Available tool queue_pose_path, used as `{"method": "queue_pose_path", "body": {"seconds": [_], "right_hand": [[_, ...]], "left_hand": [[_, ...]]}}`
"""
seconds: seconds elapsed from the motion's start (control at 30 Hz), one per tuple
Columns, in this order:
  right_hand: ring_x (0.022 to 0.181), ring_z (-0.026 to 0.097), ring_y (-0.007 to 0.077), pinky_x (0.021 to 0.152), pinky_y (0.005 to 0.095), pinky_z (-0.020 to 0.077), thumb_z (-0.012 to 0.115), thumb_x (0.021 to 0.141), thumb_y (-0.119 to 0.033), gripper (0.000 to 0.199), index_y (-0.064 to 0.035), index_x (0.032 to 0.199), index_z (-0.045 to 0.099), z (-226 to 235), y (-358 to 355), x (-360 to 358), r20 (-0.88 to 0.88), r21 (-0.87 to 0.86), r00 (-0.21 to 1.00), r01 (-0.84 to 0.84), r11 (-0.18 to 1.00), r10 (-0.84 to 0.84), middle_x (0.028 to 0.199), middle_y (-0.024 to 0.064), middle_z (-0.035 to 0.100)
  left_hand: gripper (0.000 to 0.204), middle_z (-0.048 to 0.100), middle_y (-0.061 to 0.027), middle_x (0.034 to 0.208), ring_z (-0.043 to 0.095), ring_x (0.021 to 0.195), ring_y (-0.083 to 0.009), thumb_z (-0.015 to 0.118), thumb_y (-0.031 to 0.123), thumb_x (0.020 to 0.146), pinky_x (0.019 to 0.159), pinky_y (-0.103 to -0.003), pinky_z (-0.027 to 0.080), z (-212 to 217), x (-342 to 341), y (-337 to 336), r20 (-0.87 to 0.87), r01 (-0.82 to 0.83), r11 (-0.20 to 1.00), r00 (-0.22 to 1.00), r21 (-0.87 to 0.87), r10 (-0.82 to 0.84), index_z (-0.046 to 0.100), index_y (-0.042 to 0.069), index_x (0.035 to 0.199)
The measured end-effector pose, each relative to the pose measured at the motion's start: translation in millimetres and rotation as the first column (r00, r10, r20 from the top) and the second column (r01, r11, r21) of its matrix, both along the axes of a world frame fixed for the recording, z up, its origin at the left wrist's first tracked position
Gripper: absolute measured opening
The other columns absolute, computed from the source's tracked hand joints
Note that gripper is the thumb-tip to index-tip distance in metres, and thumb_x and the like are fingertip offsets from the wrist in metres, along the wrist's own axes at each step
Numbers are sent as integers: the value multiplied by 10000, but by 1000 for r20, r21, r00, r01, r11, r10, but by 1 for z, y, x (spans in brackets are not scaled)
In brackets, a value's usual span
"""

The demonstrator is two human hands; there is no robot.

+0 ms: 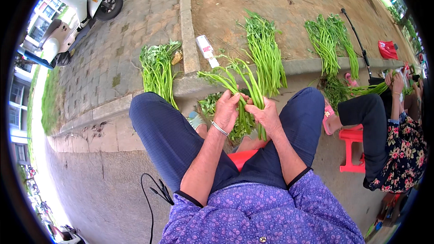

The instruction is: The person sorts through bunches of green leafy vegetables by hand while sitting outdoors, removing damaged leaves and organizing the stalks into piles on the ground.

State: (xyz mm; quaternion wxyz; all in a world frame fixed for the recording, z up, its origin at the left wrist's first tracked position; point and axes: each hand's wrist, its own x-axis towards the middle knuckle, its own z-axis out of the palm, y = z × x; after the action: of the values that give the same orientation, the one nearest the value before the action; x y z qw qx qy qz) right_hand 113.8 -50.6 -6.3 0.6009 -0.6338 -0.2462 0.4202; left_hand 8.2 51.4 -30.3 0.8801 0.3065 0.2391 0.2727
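Note:
Between my knees, my right hand [268, 116] is closed around a few long green vegetable stalks [254, 86], their lower ends sticking out below the fingers. My left hand [227, 110], with a silver bangle at the wrist, pinches thinner leafy stems [222, 79] beside them. The fingertips of both hands come close together, and the exact spot of the left pinch is partly hidden. Under my hands, loose leaves and trimmings [240, 129] lie on the ground by my feet. A large bundle of the same stalks [266, 56] rests on the kerb just beyond my right hand.
Another bundle of greens [158, 70] lies left of my knee, and more [326, 43] lie farther right. A white bottle [206, 49] lies by the kerb [298, 66]. At right, a co-worker's hands [396, 82] hold greens near a red stool [351, 149]. A scooter [79, 16] stands far left.

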Motion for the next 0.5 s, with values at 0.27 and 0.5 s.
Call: {"method": "queue_pose_path", "body": {"seconds": [0.27,0.5], "right_hand": [[625,516,44,539,201,428,680,753,-112,205,-9,916,609,-11,2,-3,128,-2,992,-8,1000,8,756,1,606],[520,482,42,425,176,369,646,804,-175,153,-49,886,622,-2,-4,19,-315,69,938,174,982,-144,685,-5,584]], "left_hand": [[280,597,-49,979,570,872,-129,565,56,863,726,-282,480,8,0,-7,-169,18,996,986,89,-2,520,20,1137],[311,596,-78,920,624,834,-186,561,37,851,675,-301,516,7,-5,-4,-259,145,988,958,54,-126,499,-20,1150]]}}
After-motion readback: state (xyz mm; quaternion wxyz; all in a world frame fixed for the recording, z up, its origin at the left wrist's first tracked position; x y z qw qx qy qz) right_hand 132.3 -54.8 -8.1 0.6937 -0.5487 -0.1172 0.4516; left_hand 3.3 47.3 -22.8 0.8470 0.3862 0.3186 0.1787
